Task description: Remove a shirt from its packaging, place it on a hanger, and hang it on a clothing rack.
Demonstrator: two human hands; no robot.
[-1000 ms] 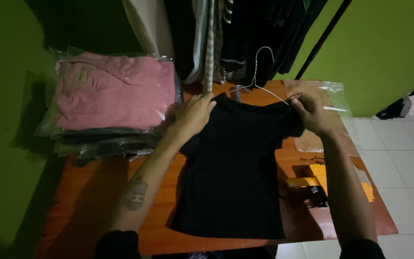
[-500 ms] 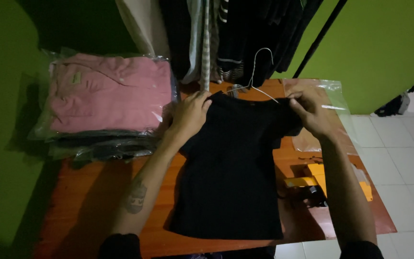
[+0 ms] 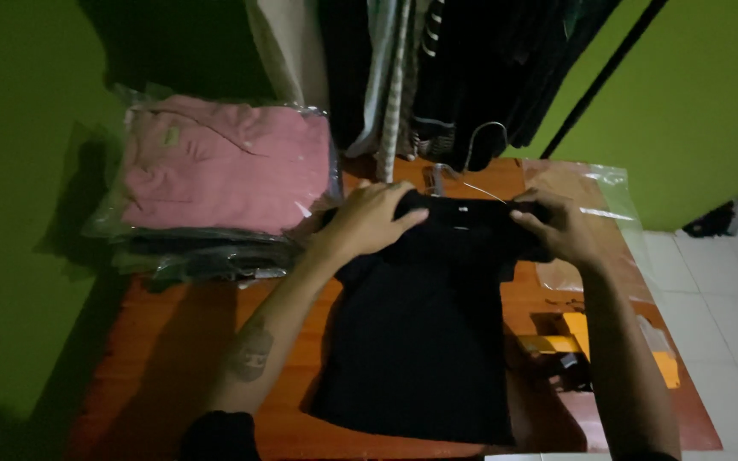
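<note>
Firmly, hands point(image 3: 369, 224) grip black shirt point(image 3: 424, 341)

Bare counter point(image 3: 172, 358) lies open at the near left, wide enough for a hand to pass. A stack of bagged clothes point(image 3: 224, 171) blocks the far left corner. Hanging clothes point(image 3: 454, 68) crowd the back edge. On the right, a yellow box point(image 3: 595, 346) and a clear plastic bag point(image 3: 604, 192) narrow the way.
</note>
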